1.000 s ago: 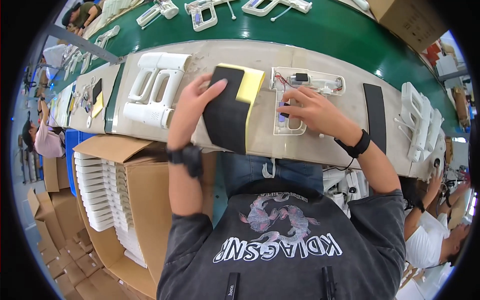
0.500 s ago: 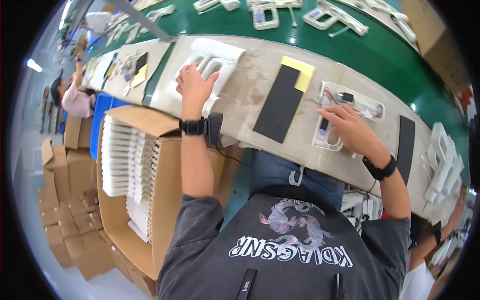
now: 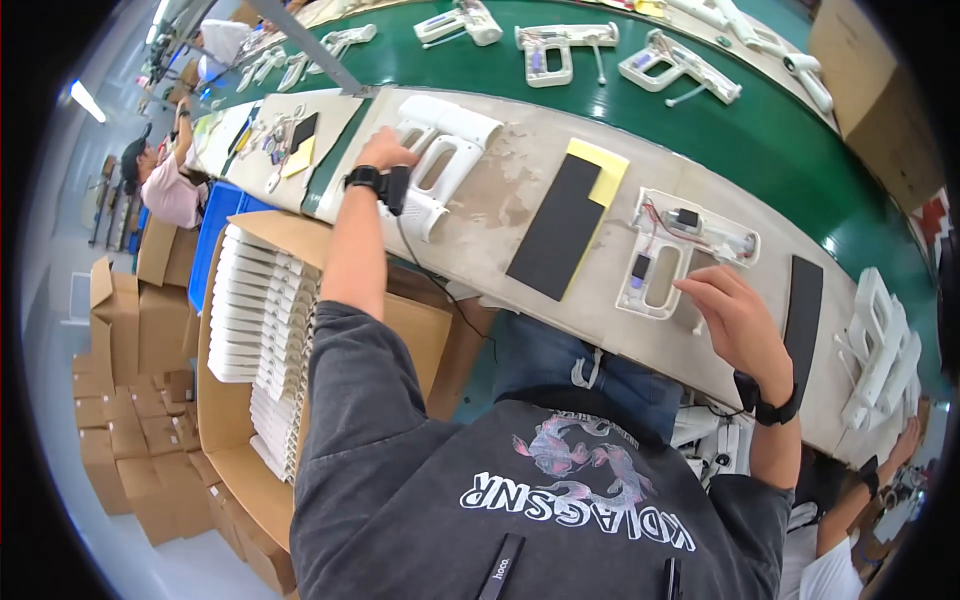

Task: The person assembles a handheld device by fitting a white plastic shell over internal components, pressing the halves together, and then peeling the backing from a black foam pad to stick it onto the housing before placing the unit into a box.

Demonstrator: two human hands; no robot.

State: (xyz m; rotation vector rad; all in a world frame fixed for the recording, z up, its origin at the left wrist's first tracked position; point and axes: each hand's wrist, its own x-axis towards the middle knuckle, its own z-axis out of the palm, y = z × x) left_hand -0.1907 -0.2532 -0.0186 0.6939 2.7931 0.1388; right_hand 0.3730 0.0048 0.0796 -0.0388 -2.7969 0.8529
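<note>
Left of the pad (image 3: 555,230), the left hand (image 3: 385,152) is lying over the left one of 2 white shells (image 3: 455,118), covering part of it. Its thumb is standing a little away from the bent fingers and pointing toward the pad's side; the fingertips are mostly hiding behind the hand, so I cannot tell whether the grip is pinching the shell or only touching it. The 2 shells are lying side by side, well left of the pad.

Right of the pad, the right hand (image 3: 735,305) is hanging half open: the fingers are bending loosely, slightly parted, with 1 finger pointing back toward the pad. That fingertip is hovering just beside the handle of the half shell (image 3: 657,240); whether it is touching, I cannot tell. The half shell is lying between the pad and the right hand, its inside facing up and showing red wires, a black block (image 3: 685,218) and a purple part (image 3: 637,282).

Farther right of the pad, past the half shell, a black strip (image 3: 803,310) is lying on the table (image 3: 480,265), and a stack (image 3: 880,350) of white shells is sitting beyond it. Behind the pad, more half shells are lying on the green belt (image 3: 770,145). Left of the pad and below the table, a carton (image 3: 228,425) is holding white parts (image 3: 240,325).
</note>
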